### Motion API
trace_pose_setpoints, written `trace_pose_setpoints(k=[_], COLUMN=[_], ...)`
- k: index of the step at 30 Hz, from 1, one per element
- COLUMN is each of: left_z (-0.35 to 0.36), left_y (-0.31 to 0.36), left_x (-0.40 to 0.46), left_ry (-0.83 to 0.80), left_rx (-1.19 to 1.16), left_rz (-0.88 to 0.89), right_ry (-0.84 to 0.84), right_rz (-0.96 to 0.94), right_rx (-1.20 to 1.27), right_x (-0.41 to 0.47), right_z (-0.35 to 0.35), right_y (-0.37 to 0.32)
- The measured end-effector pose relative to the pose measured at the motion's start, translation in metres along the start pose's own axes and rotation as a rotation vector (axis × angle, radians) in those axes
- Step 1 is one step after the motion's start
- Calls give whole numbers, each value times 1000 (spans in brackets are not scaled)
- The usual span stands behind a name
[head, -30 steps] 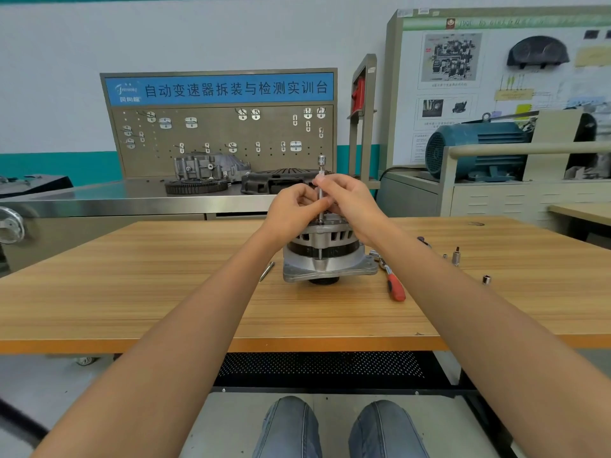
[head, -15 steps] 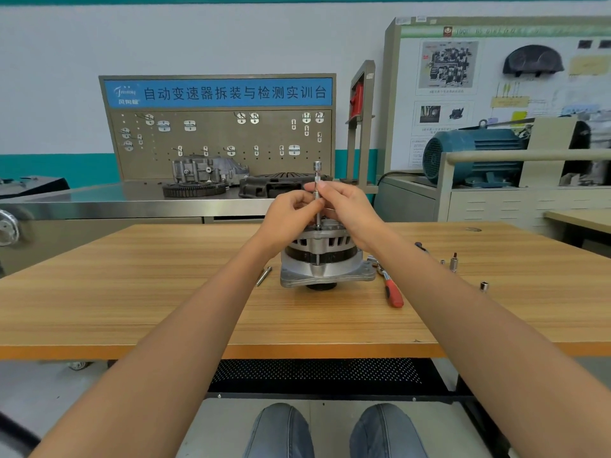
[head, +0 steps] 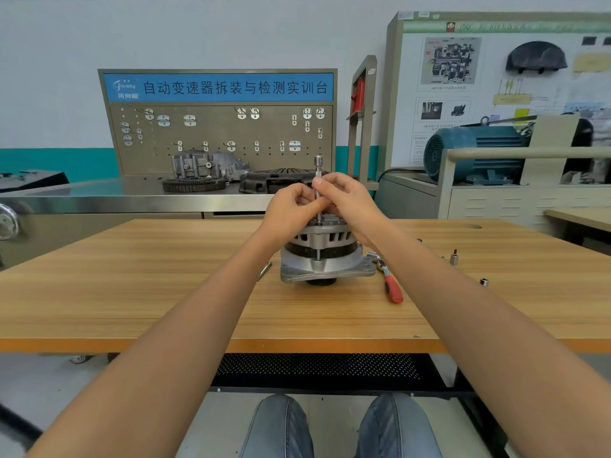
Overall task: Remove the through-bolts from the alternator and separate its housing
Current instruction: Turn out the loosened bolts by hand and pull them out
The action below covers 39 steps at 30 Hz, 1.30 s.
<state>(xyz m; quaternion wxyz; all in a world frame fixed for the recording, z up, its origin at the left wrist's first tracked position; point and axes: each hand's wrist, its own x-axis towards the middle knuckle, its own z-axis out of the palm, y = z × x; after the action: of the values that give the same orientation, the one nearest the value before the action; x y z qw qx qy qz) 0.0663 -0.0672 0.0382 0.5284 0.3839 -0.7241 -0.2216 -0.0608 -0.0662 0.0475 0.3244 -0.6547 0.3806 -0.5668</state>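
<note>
A silver alternator (head: 325, 256) stands upright on the wooden table (head: 165, 292), its flange at the bottom. A slim metal extension bar (head: 318, 170) with a socket stands vertically on the top of the housing, over a through-bolt whose shank (head: 318, 254) shows down the front. My left hand (head: 291, 209) and my right hand (head: 347, 200) meet above the alternator. Both pinch the bar with fingers and thumbs. The top of the alternator is mostly hidden behind my hands.
A red-handled ratchet (head: 390, 284) lies right of the alternator. Loose sockets (head: 453, 258) (head: 484, 281) sit further right, and a metal piece (head: 264, 270) lies to the left. Behind the table are a steel bench with engine parts (head: 205, 170) and a blue motor (head: 476, 153).
The hands stay on the bar above the alternator, with the fingers shifting slightly around it. The view has tilted a little. Nothing else on the table has moved.
</note>
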Motion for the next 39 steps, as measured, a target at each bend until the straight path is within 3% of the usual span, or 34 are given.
trace_pose_setpoints(k=[6,13,25,39], left_z=[-5,-4,-1,3], left_y=[1,-3,-2,0], left_x=[-2,0,-1,0], left_ry=[-47,-27,-8,34], left_rx=[-28,-51,-42,-26], left_rz=[-10,1,7,7], right_ry=[-28,1,-3,37], right_rz=[-20,41,-46,-11], right_rx=[3,36,46,1], right_x=[-1,-1,-1,-1], right_z=[0,2,1,2], right_y=[0,-3,2,1])
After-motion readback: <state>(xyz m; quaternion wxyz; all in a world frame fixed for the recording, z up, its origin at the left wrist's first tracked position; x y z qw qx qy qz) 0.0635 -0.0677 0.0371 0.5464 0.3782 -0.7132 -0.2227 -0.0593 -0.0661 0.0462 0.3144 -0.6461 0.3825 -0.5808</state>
